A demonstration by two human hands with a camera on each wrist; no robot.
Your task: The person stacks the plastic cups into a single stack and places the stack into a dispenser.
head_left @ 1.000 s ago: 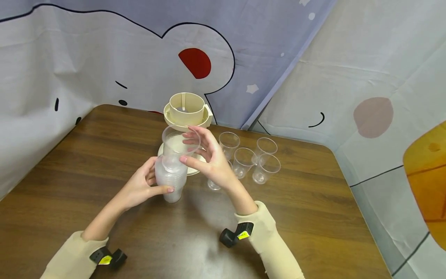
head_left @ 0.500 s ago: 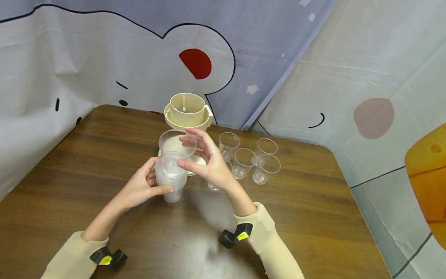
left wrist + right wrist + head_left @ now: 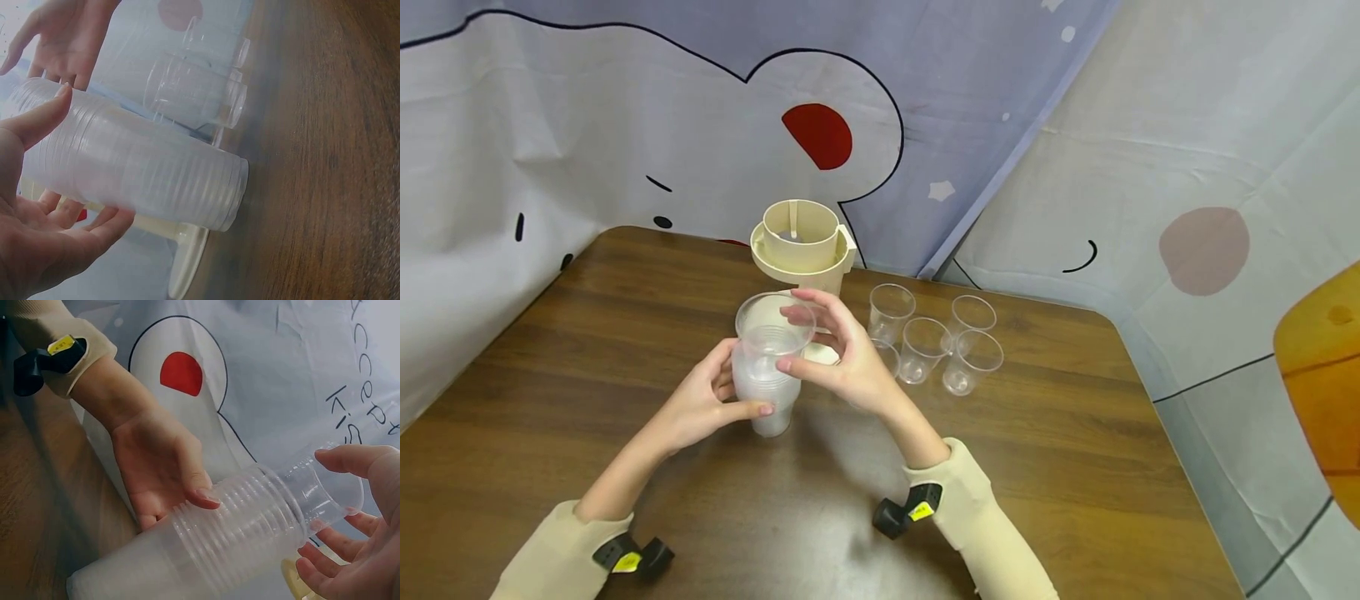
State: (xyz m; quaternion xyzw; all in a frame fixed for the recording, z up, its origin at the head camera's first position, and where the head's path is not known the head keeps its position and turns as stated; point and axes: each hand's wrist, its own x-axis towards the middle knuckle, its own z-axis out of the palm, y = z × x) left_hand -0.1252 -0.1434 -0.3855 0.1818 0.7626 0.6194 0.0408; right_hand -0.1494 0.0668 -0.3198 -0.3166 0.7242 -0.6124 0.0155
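My left hand [image 3: 700, 404] grips a tall stack of nested clear plastic cups [image 3: 767, 387] from the side, its thumb on the near face. Over the stack's mouth, my right hand [image 3: 842, 354] holds a single clear plastic cup [image 3: 763, 329] near its rim, between thumb and fingers. That cup's lower part sits inside the stack's top, as the right wrist view also shows, where its upper wall [image 3: 328, 484] sticks out past the stack's ridged rims [image 3: 237, 519]. The stack's lower end [image 3: 231, 194] appears close to the table in the left wrist view.
Several separate clear cups [image 3: 925, 337] stand upright to the right of my right hand, one partly hidden by it. Behind the stack is a cream round-topped device [image 3: 808, 254] with a pale base [image 3: 823, 354]. A printed curtain [image 3: 700, 150] hangs behind the wooden table [image 3: 1060, 467].
My right hand has come down and slightly left with the single cup, which now sits lower in the stack's mouth. The left hand and the stack have stayed nearly still.
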